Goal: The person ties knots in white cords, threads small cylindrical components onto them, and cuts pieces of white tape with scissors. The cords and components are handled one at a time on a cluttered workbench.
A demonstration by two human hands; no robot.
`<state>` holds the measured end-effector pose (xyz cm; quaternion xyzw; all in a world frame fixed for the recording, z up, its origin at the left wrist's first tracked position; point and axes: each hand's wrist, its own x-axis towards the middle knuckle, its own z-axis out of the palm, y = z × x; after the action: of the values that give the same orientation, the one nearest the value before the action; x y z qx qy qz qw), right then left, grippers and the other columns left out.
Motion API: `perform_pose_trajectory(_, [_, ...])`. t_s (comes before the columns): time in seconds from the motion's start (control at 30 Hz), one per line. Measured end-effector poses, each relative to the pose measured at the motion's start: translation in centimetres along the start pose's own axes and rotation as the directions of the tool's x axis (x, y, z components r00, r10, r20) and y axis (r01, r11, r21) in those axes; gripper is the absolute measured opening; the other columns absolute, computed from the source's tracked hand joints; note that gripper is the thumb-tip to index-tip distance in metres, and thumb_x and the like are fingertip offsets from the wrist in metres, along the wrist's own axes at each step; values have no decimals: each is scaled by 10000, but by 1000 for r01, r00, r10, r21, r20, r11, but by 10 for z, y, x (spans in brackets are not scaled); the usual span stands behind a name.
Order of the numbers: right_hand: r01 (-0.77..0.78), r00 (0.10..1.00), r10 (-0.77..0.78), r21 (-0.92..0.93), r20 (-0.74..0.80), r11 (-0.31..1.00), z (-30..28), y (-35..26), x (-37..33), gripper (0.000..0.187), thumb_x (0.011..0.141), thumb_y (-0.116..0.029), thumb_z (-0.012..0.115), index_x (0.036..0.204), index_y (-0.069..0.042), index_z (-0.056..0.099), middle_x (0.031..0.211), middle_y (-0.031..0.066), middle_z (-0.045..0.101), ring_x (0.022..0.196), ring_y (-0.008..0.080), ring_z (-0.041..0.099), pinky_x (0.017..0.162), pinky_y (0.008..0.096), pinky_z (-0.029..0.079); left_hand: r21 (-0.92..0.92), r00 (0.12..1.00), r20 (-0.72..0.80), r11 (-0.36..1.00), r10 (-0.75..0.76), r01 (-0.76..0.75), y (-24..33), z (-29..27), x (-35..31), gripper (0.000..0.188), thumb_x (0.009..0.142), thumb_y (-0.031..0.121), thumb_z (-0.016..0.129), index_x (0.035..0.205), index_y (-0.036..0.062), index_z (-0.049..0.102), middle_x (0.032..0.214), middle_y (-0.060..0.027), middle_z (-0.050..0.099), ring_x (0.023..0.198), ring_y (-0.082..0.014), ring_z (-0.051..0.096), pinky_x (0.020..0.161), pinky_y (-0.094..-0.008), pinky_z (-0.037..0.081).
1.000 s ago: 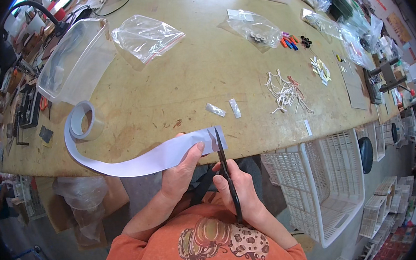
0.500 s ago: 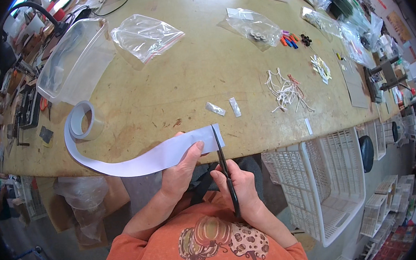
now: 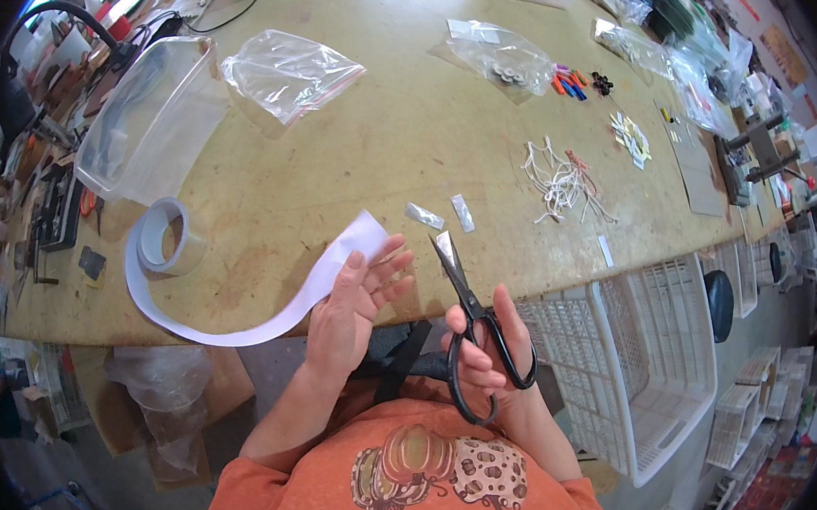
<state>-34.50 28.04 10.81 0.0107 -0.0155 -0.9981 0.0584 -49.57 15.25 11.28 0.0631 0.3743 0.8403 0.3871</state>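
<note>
My left hand holds the free end of a long white strip, thumb pressed on it and the other fingers spread. The strip curves left over the table's front edge to its roll, which rests on the tabletop. In my right hand are black-handled scissors, fingers through the loops, blades pointing up and away. A small shiny piece shows at the blade tips; I cannot tell whether it touches them. Beyond it, two similar pieces, one to the left and one to the right, lie on the table.
Right of the hands lie a tangle of white cords and a small strip. Farther back are colored pieces, a plastic bag, another bag and a clear bin. White crates stand below the table edge.
The scissors have come off the strip and turned, drawn back to the right. The strip's end is shorter and swung up-left with my left hand. A third small piece now shows near the blades.
</note>
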Motion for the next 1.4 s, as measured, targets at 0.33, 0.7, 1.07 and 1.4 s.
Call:
perform_pose_trajectory(0.33, [-82, 977, 35, 220, 210, 972, 2, 0, 5, 611, 961, -588, 318, 1061, 0, 456, 621, 63, 503, 385, 92, 495, 327, 198, 380, 143, 921, 178, 935, -346, 324, 1, 13, 15, 326, 957, 167, 554, 1250, 52, 472, 1181, -97, 572, 1100, -157, 577, 866, -307, 519])
perform_pose_trajectory(0.7, [3, 974, -33, 129, 226, 992, -8, -12, -13, 557, 972, -533, 359, 1023, 12, 463, 587, 82, 530, 364, 103, 500, 313, 185, 389, 510, 997, 63, 860, -47, 9, 3, 10, 18, 122, 942, 163, 578, 962, 43, 581, 886, -57, 667, 708, -89, 648, 584, -190, 526])
perform_pose_trajectory(1.07, [-88, 974, 72, 67, 216, 994, -6, -5, -5, 646, 965, -573, 316, 1063, 45, 473, 598, 99, 551, 346, 109, 479, 303, 197, 357, 323, 945, 157, 919, -287, 226, -8, 24, 27, 103, 951, 134, 534, 985, 40, 558, 827, -27, 640, 652, -60, 618, 537, -183, 503])
perform_pose_trajectory(1.4, [68, 965, -94, 112, 246, 991, -15, -17, -23, 592, 966, -554, 347, 1078, 17, 462, 655, 124, 600, 379, 109, 503, 317, 212, 376, 860, 1000, -9, 510, 3, 7, 6, 30, 58, 117, 911, 103, 573, 939, -10, 575, 736, -65, 662, 597, -77, 616, 496, -214, 492])
